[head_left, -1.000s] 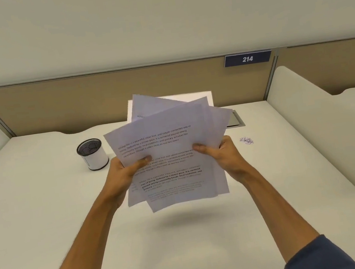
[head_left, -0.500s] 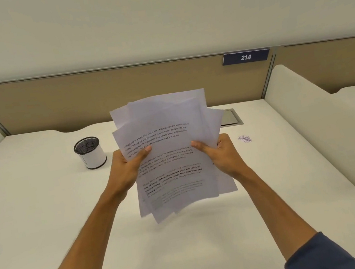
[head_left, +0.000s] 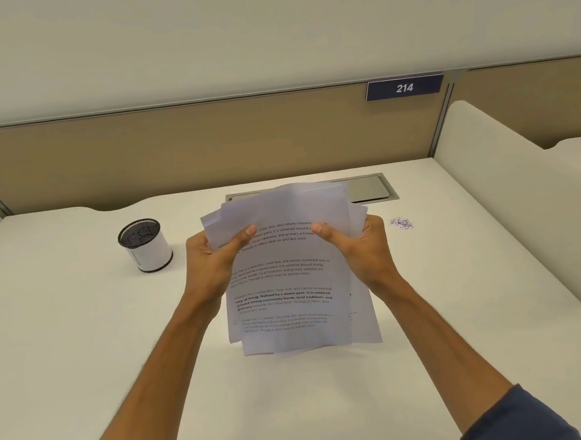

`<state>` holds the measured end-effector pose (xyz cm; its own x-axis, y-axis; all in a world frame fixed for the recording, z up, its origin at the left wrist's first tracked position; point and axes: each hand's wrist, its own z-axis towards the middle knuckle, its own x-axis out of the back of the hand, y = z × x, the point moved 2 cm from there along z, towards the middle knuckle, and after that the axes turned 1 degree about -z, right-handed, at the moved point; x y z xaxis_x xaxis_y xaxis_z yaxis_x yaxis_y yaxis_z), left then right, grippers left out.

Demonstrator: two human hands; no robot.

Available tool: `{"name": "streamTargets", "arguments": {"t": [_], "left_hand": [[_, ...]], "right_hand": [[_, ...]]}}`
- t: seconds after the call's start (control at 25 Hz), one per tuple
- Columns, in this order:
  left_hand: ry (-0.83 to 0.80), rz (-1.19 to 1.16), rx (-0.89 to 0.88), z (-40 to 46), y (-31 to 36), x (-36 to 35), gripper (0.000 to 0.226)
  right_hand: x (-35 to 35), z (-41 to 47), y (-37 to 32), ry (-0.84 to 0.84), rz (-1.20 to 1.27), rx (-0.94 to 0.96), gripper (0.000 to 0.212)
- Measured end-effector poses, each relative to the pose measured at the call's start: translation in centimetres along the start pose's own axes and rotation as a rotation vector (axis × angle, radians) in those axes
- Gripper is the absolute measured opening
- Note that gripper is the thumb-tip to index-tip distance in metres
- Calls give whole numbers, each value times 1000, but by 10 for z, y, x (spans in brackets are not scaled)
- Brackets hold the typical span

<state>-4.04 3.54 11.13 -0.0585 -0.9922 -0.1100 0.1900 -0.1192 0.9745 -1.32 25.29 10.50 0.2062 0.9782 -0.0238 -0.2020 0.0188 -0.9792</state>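
A loose stack of printed white sheets [head_left: 288, 288] stands nearly upright over the middle of the white desk [head_left: 77, 364], its lower edges at or just above the desk top. My left hand [head_left: 213, 265] grips the stack's left edge, thumb on the front page. My right hand [head_left: 357, 247] grips the right edge the same way. The sheets are roughly gathered, with some edges still sticking out at the top left and lower right.
A white cup with a black mesh rim [head_left: 146, 249] stands left of the papers. A small heap of paper clips [head_left: 401, 223] lies to the right. A grey flap plate [head_left: 367, 188] sits behind the sheets. White dividers flank the desk, and a tan panel carries a 214 sign [head_left: 404, 87].
The fanned, skewed sheets have been drawn together into a squarer stack and lowered toward the desk. Both hands have kept their grip on the side edges.
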Motion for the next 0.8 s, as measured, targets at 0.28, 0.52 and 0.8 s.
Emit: {"name": "streamTargets", "arguments": {"t": [0.28,0.52,0.8], "left_hand": [[-42,-26,-60,8,21,-3,17],[-94,18,12,11,-9,11,46],[-49,44,26,7,-22,11,17]], "right_hand": [[-1,5,-15,50,82,47,9],[2,3,-2,-142,25,-8,46],[-3,-4,18,-69,-158,-17,20]]}}
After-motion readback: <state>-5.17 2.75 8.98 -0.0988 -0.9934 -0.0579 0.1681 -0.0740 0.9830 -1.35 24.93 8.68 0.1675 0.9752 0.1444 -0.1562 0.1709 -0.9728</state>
